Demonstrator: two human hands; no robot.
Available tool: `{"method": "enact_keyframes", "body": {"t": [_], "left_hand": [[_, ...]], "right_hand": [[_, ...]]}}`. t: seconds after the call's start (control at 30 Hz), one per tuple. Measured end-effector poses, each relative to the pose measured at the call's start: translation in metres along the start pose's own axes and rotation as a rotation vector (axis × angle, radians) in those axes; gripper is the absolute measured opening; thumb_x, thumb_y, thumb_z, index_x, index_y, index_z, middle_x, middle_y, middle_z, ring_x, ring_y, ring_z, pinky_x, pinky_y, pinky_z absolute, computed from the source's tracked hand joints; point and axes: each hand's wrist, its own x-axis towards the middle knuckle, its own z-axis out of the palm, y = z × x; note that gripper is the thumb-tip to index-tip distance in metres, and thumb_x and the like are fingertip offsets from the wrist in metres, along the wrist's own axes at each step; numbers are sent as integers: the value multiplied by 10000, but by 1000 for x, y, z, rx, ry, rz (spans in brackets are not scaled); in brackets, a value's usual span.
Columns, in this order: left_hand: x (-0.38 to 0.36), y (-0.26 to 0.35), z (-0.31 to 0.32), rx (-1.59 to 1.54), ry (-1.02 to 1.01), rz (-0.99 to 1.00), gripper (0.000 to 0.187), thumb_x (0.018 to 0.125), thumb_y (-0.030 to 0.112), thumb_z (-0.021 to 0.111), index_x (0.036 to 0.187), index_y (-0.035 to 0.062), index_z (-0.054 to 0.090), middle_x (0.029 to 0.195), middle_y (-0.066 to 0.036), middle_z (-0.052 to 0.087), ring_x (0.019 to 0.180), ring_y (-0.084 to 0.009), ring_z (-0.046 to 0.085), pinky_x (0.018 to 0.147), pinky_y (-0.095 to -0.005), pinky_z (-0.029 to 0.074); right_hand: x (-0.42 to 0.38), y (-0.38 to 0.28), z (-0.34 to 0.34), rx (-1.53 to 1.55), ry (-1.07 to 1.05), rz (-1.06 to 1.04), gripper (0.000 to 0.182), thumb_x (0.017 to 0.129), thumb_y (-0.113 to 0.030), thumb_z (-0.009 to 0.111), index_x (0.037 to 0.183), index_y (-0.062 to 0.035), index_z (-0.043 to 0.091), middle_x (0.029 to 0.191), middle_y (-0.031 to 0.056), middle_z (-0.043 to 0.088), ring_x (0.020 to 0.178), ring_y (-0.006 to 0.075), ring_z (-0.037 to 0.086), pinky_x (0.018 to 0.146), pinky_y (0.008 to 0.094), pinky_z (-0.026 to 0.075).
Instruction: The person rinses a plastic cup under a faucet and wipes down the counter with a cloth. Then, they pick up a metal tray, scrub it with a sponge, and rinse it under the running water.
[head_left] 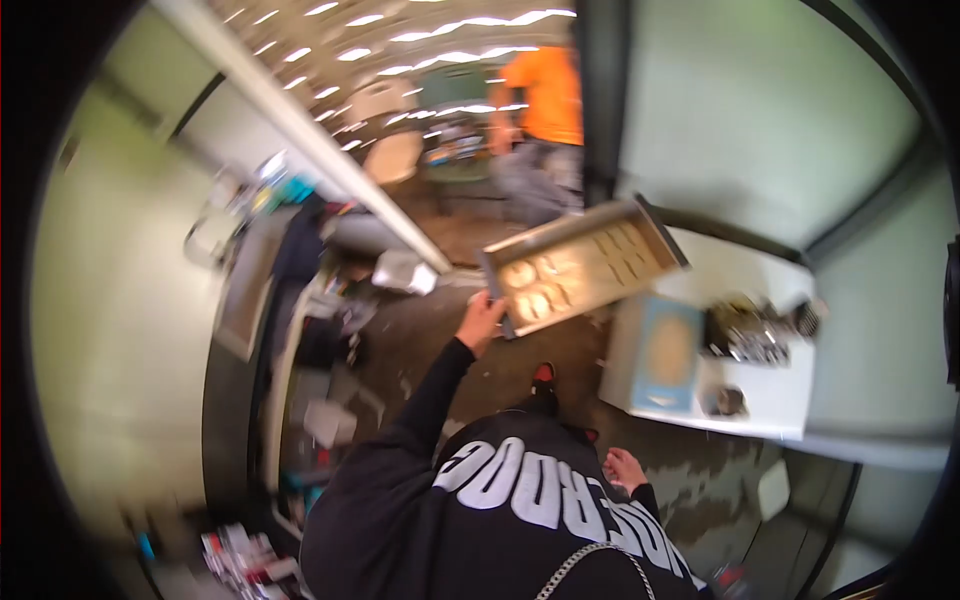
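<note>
My left hand is closed on the near left corner of a shallow drawer-like tray, which I hold up and tilted in front of me. The tray has dark ends and a light brown inside, with round bright marks on the left and dark slot-like lines on the right. Its far right end reaches over the white table. My right hand hangs low by my body, fingers loosely curled and apart, with nothing visible in it.
A white table at the right bears a blue panel and blurred metallic items. Cluttered shelving runs along the left. Beyond the doorway, a person in an orange top is near chairs. The floor looks wet.
</note>
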Motion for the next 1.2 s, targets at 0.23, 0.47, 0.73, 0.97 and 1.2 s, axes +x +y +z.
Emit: {"method": "enact_keyframes", "body": {"t": [0.23, 0.47, 0.73, 0.97, 1.2], "left_hand": [[-139, -2, -93, -233, 333, -22, 295, 948, 239, 635, 1170, 78, 526, 891, 18, 597, 625, -48, 513, 492, -209, 420], [-227, -52, -190, -308, 643, -86, 522, 922, 257, 651, 1343, 77, 400, 1071, -46, 593, 878, -140, 625, 644, -331, 562], [-279, -68, -324, -399, 587, 28, 527, 926, 225, 642, 1393, 82, 443, 1118, -33, 620, 918, -125, 636, 711, -291, 558], [-303, -51, -397, -391, 637, 36, 511, 944, 190, 614, 1413, 57, 458, 1164, -56, 625, 985, -134, 608, 735, -301, 544], [-282, -71, -459, -280, 838, 169, 514, 943, 181, 590, 1417, 14, 482, 1307, -108, 619, 1160, -172, 570, 1011, -323, 438]], "right_hand": [[67, -91, 60, -387, -198, -201, 376, 1009, -316, 580, 1291, -69, 555, 918, 27, 662, 711, 92, 596, 564, 267, 490], [103, -243, 169, -168, -211, -326, 614, 993, -639, 421, 1281, -110, 541, 954, -3, 645, 753, 118, 620, 630, 295, 517], [67, -316, 378, 70, -349, -486, 865, 951, -733, 378, 1536, -98, 313, 1472, 140, 446, 1161, 264, 570, 925, 407, 511], [79, -348, 499, 96, -416, -521, 795, 976, -658, 441, 1505, -78, 316, 1492, 170, 388, 1251, 324, 520, 951, 430, 507], [125, -392, 586, -51, -438, -477, 651, 992, -580, 503, 1446, -122, 419, 1179, 57, 586, 1009, 202, 627, 825, 382, 556]]}}
